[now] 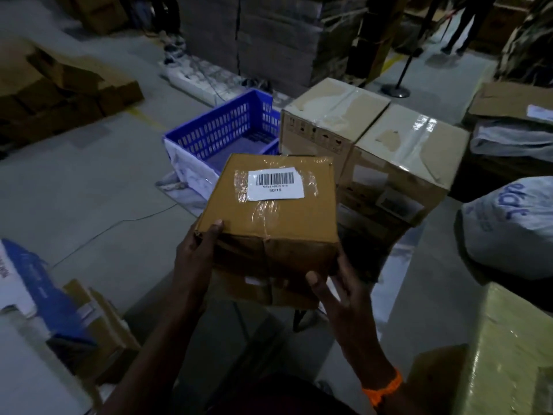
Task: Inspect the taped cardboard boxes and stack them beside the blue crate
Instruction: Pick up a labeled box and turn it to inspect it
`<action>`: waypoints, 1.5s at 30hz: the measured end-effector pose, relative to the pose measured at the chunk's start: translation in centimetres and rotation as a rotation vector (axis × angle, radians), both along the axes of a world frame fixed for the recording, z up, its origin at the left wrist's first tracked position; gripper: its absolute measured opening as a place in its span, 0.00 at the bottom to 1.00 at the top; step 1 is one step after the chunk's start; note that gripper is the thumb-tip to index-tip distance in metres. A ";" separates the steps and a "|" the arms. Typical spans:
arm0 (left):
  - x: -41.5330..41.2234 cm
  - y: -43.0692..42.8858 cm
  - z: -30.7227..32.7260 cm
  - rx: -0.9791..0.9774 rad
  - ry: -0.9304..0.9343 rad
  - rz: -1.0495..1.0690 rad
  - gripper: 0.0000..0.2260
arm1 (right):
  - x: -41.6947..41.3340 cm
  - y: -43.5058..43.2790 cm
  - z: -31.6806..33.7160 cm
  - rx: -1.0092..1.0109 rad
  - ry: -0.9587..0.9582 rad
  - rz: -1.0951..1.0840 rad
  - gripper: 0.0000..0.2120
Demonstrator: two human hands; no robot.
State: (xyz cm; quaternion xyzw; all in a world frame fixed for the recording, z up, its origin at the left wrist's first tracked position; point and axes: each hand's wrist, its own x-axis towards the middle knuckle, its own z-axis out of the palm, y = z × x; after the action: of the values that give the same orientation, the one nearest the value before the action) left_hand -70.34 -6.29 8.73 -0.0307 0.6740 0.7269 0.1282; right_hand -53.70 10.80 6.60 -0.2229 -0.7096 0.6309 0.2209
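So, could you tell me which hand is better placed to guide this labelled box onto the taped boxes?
Probably the right hand: it touches the labelled box on the side nearest the taped boxes, right of the blue crate. The left hand grips the opposite corner.

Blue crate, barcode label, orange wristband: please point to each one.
blue crate [214, 131], head view, on its slatted wall
barcode label [275, 184], head view, middle of the white sticker
orange wristband [386, 386], head view, on the band at the wrist

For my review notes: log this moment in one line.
phase: inspect; labelled box: held, barcode up; left hand: grips near-left corner; right hand: supports near-right corner; blue crate: behind, taped boxes beside
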 end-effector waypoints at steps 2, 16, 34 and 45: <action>-0.9 -0.6 1.4 0.061 -0.010 0.031 0.06 | -1.4 -1.1 1.5 0.107 0.059 -0.020 0.40; -8.5 -4.2 11.6 0.371 0.247 0.088 0.09 | -12.5 -4.5 8.9 0.439 0.359 -0.196 0.34; -27.7 -0.5 14.5 0.323 0.341 0.042 0.05 | -30.2 -1.9 8.5 0.281 0.431 -0.148 0.35; -43.1 3.8 11.9 0.207 0.316 -0.128 0.05 | -42.4 -0.2 6.4 0.189 0.294 -0.258 0.36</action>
State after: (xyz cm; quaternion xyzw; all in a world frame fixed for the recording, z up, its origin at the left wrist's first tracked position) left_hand -113.41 -2.50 20.68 0.1400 0.6078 0.7785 0.0691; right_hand -96.10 10.61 12.97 -0.1956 -0.6912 0.5540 0.4208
